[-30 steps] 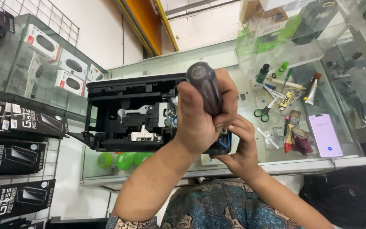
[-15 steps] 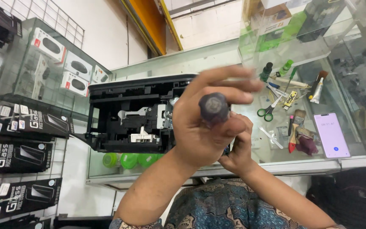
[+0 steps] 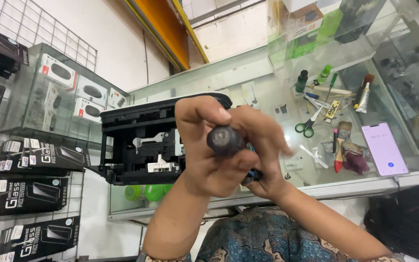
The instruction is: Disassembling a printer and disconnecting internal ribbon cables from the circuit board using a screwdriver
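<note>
A dark round-ended screwdriver handle [image 3: 225,140] sits end-on to the camera, gripped between the fingers of the left hand [image 3: 209,150] in front of an opened black printer [image 3: 139,140] on the glass counter [image 3: 272,97]; the right hand [image 3: 263,155] cups behind it, its grip hidden
</note>
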